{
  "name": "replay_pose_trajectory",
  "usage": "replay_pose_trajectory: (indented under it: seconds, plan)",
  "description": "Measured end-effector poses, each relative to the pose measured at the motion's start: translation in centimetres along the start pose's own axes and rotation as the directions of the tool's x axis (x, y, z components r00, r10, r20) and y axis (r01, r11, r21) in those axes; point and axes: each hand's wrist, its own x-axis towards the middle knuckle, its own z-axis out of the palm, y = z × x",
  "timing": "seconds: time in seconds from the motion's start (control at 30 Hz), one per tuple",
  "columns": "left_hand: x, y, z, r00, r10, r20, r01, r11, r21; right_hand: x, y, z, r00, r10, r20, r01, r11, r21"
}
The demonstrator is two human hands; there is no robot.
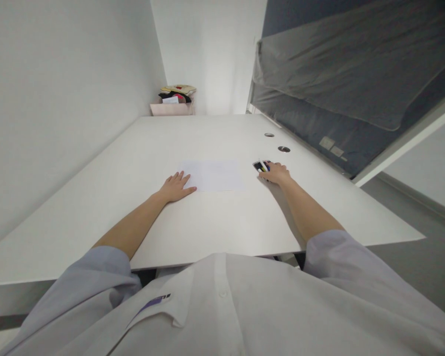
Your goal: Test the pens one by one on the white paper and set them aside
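A blank white sheet of paper (217, 175) lies flat on the white table (207, 222). My left hand (176, 188) rests with spread fingers at the sheet's left edge, holding nothing. To the right of the sheet is a small dark pen holder (258, 166) with several pens in it, among them a white pen (263, 165) and something yellow. Around its right side curls my right hand (277, 173), thumb at the near side; it hides part of the holder.
At the table's far end stands a pale pink bin (170, 110) with cloth and other items in it. Two round cable grommets (284, 149) sit along the right side. A dark panel draped with a translucent sheet (337, 74) leans at the right; a white wall (59, 99) borders the left.
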Motion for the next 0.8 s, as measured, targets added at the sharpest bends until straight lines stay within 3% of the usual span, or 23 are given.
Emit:
replay_pose_trajectory:
  seconds: [0.17,0.5,0.8]
  plan:
    - [0.1,-0.1,0.1,1.0,0.004,-0.005,-0.004,1.0,-0.006,0.1,0.1,-0.2,1.0,0.023,0.0,-0.023,0.999,0.027]
    - [0.2,-0.1,0.1,1.0,0.008,-0.004,-0.008,1.0,0.006,-0.9,-1.5,-0.6,0.994,-0.099,0.054,0.101,0.994,-0.041]
    - [0.0,0.1,-0.1,1.0,-0.001,0.006,0.001,1.0,0.015,-1.5,-1.7,-0.7,0.998,-0.047,0.043,0.048,0.999,-0.004]
